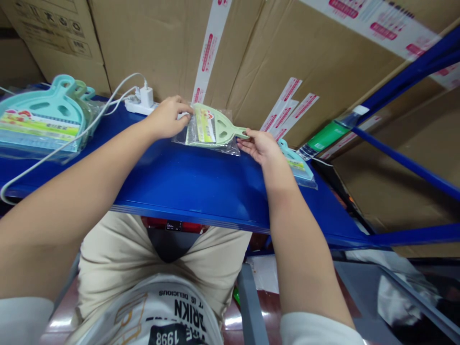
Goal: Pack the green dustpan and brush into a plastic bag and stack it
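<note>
Nearest to us is a soft white cotton T-shirt with black and tan lettering (172,311), bunched over creased beige cloth trousers (108,258). Beyond them, below the grip, spreads a smooth, glossy blue tabletop (194,177) with a ridged front edge. Behind the grip rise matt brown cardboard boxes (151,38), crossed by shiny white tape with pink-red print (208,52). Far left of the grip we see round-shouldered turquoise plastic dustpans (61,108) in clear wrapping, a thin white cable looping across them; nearer on that side sits a white power strip (138,106) with a square white plug. Just right of the grip, our wrist partly hides a bagged light-blue dustpan (304,167); past it a clear bottle with a green label (327,136) leans near a blue metal bar (406,163). Our right hand (264,146) has its thumb and fingers closed on the handle of a pale green plastic dustpan (224,132), fan-shaped, with oval openings and a yellow-green printed card, inside a crinkled transparent bag (232,148) over the tabletop. Our left hand (168,117) curls at the bag's far end; we cannot tell whether its fingers pinch the film.
</note>
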`<state>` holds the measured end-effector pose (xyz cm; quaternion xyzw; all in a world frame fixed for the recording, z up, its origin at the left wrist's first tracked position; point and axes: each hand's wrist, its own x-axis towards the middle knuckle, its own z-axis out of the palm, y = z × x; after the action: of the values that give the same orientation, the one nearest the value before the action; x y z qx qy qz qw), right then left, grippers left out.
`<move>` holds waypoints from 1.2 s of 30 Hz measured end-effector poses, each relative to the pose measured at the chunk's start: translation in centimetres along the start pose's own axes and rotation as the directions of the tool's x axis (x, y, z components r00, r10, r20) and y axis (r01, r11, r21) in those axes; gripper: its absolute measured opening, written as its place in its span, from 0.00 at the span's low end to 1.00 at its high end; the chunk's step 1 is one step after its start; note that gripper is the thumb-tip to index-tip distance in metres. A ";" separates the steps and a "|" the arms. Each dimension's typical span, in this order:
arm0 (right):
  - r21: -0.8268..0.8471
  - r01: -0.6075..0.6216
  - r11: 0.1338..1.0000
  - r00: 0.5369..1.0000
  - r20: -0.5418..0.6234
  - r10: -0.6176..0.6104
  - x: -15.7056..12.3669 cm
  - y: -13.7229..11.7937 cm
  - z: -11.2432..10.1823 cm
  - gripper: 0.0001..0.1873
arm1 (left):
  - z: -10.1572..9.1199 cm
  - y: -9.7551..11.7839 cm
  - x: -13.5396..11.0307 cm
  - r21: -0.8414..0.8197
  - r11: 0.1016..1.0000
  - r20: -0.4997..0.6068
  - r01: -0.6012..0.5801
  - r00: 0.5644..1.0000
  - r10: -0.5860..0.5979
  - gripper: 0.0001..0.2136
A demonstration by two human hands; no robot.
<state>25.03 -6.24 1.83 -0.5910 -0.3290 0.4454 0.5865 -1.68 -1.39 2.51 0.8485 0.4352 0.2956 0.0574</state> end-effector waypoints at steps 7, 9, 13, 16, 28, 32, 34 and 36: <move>0.002 0.010 1.000 0.999 0.032 -0.010 0.2 0.1 -0.2 0.08 | 0.3 -0.4 0.3 0.040 0.999 0.032 -0.008 0.999 0.007 0.22; -0.002 0.011 1.000 1.000 0.027 -0.011 0.3 0.1 -0.2 0.08 | 0.2 -0.4 0.3 0.031 1.000 0.030 -0.003 1.000 0.002 0.22; -0.006 0.000 1.000 1.000 0.000 0.000 0.0 -0.1 -0.1 0.07 | 0.2 -0.7 0.3 0.029 1.000 0.034 -0.007 0.999 0.006 0.24; 0.001 -0.010 1.000 1.000 -0.006 0.010 -0.5 -0.3 0.1 0.07 | 0.6 -1.1 0.4 0.039 0.998 0.059 -0.038 0.998 0.036 0.25; -0.026 0.019 0.999 1.000 0.020 -0.019 0.0 0.2 -0.1 0.06 | 1.3 -1.7 0.5 0.001 1.000 0.069 -0.027 0.997 0.027 0.25; -0.031 0.044 0.999 0.997 0.068 -0.041 0.0 0.3 0.0 0.08 | 1.7 -1.6 0.4 -0.035 0.999 0.013 -0.020 1.000 0.021 0.26; -0.029 0.050 0.998 0.996 0.074 -0.048 -0.1 0.3 0.1 0.08 | 2.1 -1.5 0.2 -0.033 0.999 -0.008 -0.008 1.000 0.007 0.26; -0.029 0.049 0.998 0.997 0.062 -0.047 -0.4 0.3 0.3 0.08 | 2.3 -1.4 0.1 -0.020 1.000 -0.010 -0.007 1.000 0.007 0.27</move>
<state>24.55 -6.48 1.62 -0.5779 -0.3678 0.4442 0.5775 -1.35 -0.07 0.16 0.8479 0.4295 0.3045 0.0626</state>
